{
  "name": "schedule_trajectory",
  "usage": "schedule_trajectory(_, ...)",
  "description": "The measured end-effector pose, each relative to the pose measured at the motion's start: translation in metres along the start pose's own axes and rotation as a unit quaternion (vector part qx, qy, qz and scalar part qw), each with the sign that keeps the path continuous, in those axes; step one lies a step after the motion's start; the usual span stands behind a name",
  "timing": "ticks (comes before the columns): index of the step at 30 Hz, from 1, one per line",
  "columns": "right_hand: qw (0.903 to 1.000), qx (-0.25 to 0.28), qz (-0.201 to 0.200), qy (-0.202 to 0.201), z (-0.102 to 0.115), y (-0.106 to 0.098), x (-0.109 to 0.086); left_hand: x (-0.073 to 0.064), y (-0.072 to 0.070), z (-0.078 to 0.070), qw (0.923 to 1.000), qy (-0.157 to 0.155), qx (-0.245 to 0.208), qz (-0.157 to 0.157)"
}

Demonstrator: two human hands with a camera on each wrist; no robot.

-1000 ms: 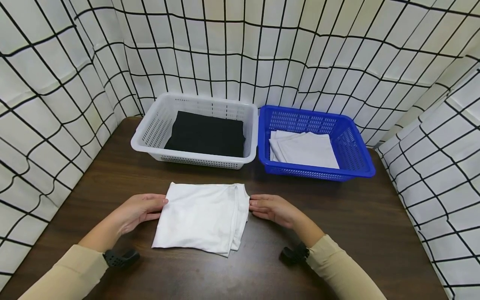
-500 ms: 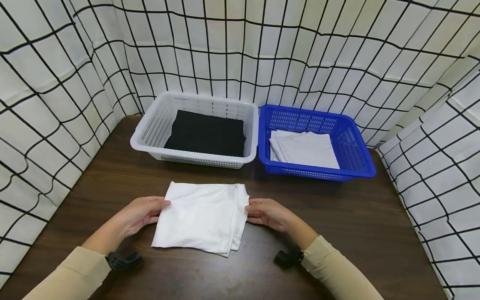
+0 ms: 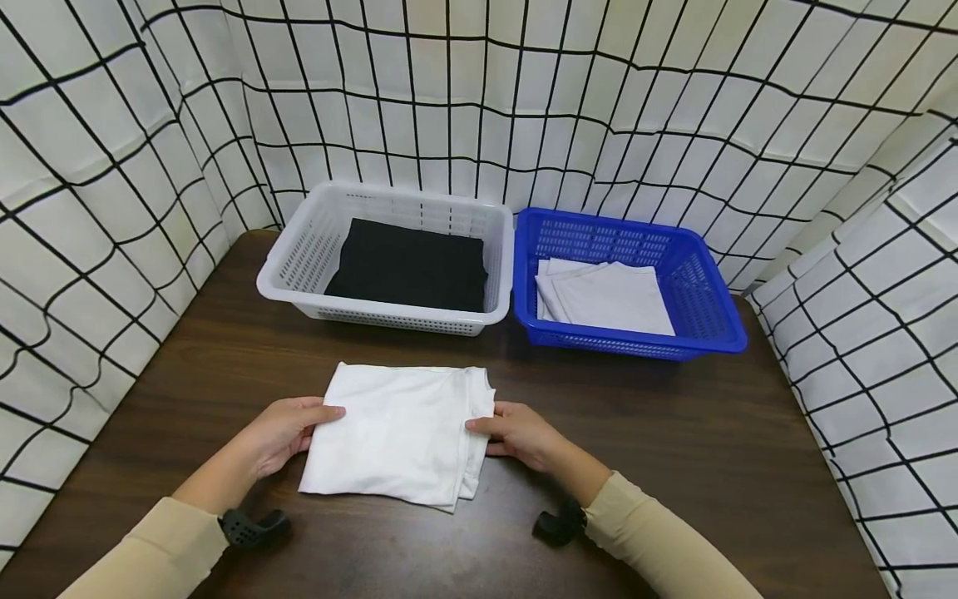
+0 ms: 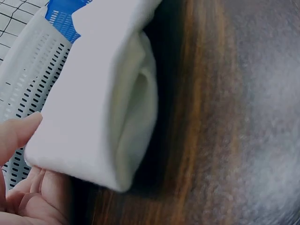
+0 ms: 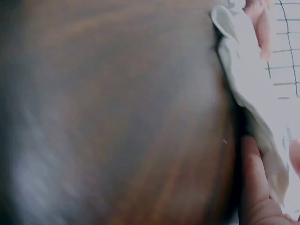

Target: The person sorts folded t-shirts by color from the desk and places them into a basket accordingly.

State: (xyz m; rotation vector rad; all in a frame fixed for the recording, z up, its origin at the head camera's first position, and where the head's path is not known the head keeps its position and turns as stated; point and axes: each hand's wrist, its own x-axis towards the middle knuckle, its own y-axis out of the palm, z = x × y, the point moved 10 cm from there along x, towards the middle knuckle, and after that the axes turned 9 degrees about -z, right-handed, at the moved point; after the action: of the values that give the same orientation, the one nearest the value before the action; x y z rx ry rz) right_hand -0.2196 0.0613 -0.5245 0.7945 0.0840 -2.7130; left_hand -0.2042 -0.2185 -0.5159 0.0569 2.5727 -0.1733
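A folded white cloth lies on the brown table in front of me, its layers showing along the right edge. My left hand pinches its left edge, thumb on top and fingers tucked beneath. At the opposite edge my right hand grips the cloth the same way. In the left wrist view the near side of the cloth gapes in a loose fold beside my thumb. The right wrist view shows the cloth edge-on, with fingers under it; that view is partly blurred.
Behind the cloth stands a white basket with folded black fabric in it. Beside it on the right is a blue basket holding folded white cloths. Black wire grid and white curtain surround the table.
Both hands have moved inward from the cloth's side edges, and their thumbs now lie on top of it. The right hand shifted left and slightly nearer. The cloth has barely moved.
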Motion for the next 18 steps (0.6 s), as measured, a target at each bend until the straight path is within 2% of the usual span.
schedule_trajectory(7,0.9985,-0.008,-0.051,-0.018,0.0025,-0.0019,-0.0003,0.0013,-0.0004,0.0016,0.9999,-0.003,0.011,-0.005)
schedule_trajectory(18,0.9972,-0.019,-0.068,-0.027,0.0019,-0.0022,0.0011,0.0023,-0.0038,0.0016,0.9990,-0.009,0.039,-0.021)
